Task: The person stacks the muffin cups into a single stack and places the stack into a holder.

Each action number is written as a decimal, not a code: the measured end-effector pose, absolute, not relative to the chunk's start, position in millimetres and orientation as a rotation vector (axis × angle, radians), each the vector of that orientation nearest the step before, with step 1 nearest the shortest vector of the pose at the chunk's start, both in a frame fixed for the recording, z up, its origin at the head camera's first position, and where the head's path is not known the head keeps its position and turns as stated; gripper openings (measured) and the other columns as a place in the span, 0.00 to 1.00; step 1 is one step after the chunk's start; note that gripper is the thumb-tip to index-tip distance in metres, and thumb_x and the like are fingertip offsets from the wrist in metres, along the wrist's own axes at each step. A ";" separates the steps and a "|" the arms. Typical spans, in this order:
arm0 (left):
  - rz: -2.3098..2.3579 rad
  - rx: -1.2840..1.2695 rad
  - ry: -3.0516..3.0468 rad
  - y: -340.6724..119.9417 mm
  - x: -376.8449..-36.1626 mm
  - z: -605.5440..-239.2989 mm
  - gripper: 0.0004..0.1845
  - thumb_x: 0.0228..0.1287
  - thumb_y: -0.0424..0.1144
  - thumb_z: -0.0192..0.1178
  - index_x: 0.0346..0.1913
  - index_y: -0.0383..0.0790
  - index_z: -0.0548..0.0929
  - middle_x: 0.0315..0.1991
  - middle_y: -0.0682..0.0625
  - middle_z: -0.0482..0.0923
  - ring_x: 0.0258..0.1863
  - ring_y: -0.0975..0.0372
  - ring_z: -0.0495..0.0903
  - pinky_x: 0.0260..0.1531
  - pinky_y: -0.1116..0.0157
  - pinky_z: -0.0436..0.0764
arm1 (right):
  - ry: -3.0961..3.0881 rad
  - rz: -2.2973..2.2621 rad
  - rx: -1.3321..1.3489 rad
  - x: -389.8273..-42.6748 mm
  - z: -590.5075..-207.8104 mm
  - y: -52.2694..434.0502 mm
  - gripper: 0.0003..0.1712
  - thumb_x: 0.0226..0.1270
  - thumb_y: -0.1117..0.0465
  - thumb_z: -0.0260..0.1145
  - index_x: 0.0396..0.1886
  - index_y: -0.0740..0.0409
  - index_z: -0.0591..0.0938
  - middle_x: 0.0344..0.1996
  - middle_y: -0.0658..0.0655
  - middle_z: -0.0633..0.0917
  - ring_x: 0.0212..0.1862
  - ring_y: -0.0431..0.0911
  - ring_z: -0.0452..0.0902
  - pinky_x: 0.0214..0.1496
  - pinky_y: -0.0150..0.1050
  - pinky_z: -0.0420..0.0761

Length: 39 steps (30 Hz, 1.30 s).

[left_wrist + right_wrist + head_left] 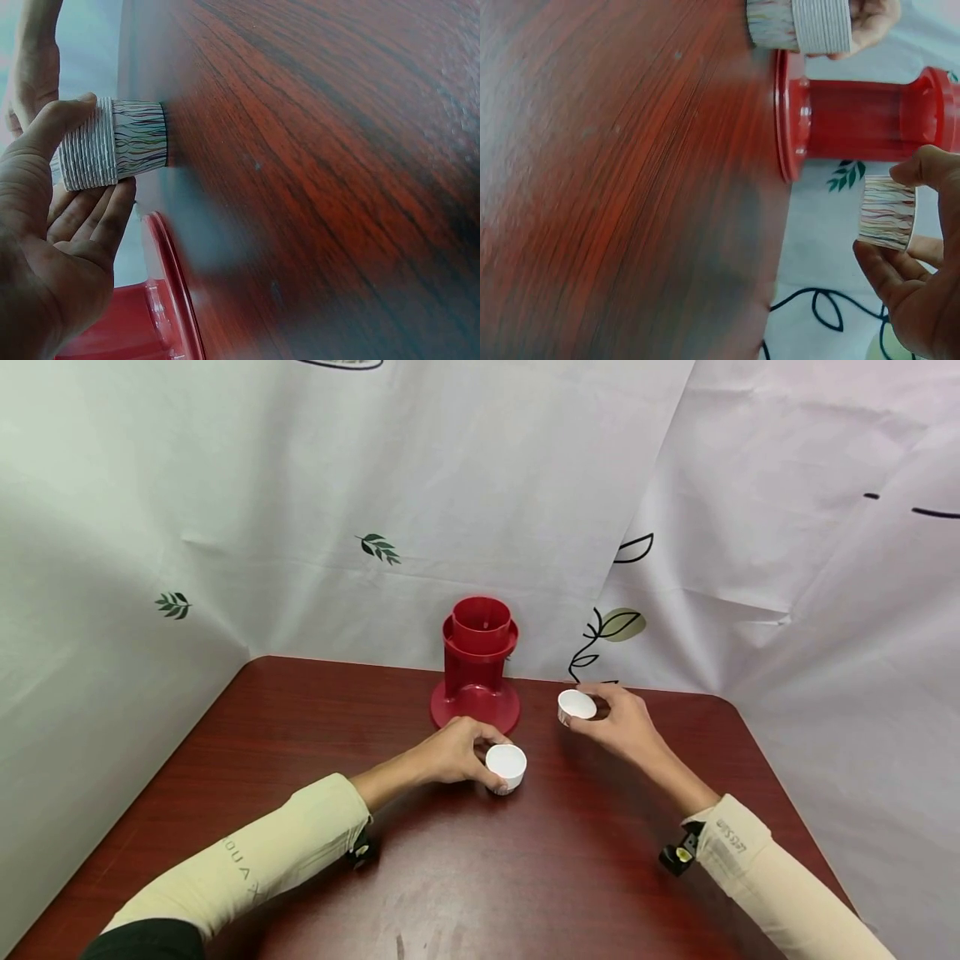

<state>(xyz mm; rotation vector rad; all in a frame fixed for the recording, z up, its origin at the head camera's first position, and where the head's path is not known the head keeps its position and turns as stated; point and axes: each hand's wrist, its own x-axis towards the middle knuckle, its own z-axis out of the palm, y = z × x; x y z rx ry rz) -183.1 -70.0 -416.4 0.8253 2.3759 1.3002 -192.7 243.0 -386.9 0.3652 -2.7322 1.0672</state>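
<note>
My left hand (455, 753) grips a short stack of nested paper cups (112, 142) between thumb and fingers. White ridged rims show at one end of the stack, and thin wavy coloured stripes cover the outermost wall. Its base is right at the tabletop in the left wrist view. Further right, my right hand (626, 725) pinches a single small paper cup (887, 212) with the same stripes, mouth up and held above the table. Behind the left hand, a red plastic stand (480, 668) with a round base and an open cylinder on top rises from the table.
The dark red wood-grain table (315, 718) ends just behind the red stand. White cloth (315, 485) printed with leaves hangs around its back and sides. A small black camera (678, 853) is strapped to the right wrist.
</note>
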 end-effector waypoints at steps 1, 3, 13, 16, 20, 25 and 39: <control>1.301 0.829 2.376 -69.9 -183.0 -416.2 0.26 0.50 0.37 0.91 0.54 0.43 0.95 0.43 0.54 0.94 0.39 0.67 0.89 0.45 0.69 0.87 | -2.730 1.063 0.376 -191.6 -386.0 241.1 0.33 0.62 0.56 0.85 0.66 0.61 0.90 0.56 0.66 0.93 0.48 0.54 0.95 0.46 0.24 0.84; 1.303 0.839 2.378 -69.7 -183.1 -416.2 0.26 0.50 0.37 0.91 0.54 0.42 0.95 0.43 0.54 0.94 0.38 0.67 0.88 0.45 0.70 0.87 | -2.725 1.057 0.399 -189.7 -384.6 237.6 0.32 0.61 0.57 0.85 0.65 0.61 0.90 0.55 0.65 0.93 0.48 0.53 0.94 0.46 0.25 0.84; 1.293 0.856 2.388 -69.8 -184.0 -416.9 0.25 0.50 0.38 0.91 0.53 0.43 0.95 0.42 0.54 0.94 0.38 0.68 0.88 0.44 0.70 0.86 | -2.724 1.114 0.461 -179.1 -378.3 223.7 0.34 0.60 0.61 0.84 0.67 0.64 0.88 0.61 0.66 0.92 0.50 0.55 0.95 0.50 0.30 0.89; 1.287 0.859 2.396 -70.1 -184.0 -417.2 0.26 0.49 0.38 0.91 0.53 0.44 0.95 0.41 0.56 0.94 0.39 0.68 0.87 0.44 0.70 0.85 | -2.718 1.113 0.478 -177.4 -377.8 220.0 0.34 0.60 0.59 0.85 0.67 0.64 0.89 0.61 0.65 0.92 0.50 0.54 0.94 0.49 0.26 0.86; 1.287 0.866 2.394 -70.4 -184.2 -417.9 0.26 0.49 0.37 0.91 0.53 0.43 0.95 0.40 0.56 0.94 0.38 0.68 0.87 0.43 0.70 0.86 | -2.716 1.082 0.511 -176.9 -378.8 216.7 0.34 0.59 0.58 0.86 0.65 0.63 0.89 0.59 0.63 0.93 0.49 0.52 0.93 0.51 0.36 0.91; 1.291 0.866 2.383 -70.5 -183.5 -417.2 0.26 0.49 0.37 0.91 0.53 0.42 0.95 0.41 0.55 0.94 0.38 0.68 0.87 0.43 0.70 0.86 | -2.724 1.080 0.542 -174.2 -379.3 213.7 0.34 0.59 0.58 0.87 0.65 0.62 0.90 0.57 0.62 0.93 0.48 0.51 0.93 0.54 0.45 0.94; 1.269 0.853 2.397 -70.5 -183.2 -416.9 0.25 0.49 0.38 0.91 0.53 0.43 0.95 0.41 0.55 0.94 0.38 0.68 0.87 0.44 0.70 0.86 | -2.715 1.143 0.640 -166.1 -379.6 204.8 0.33 0.60 0.58 0.88 0.65 0.61 0.90 0.54 0.59 0.93 0.49 0.50 0.93 0.54 0.40 0.93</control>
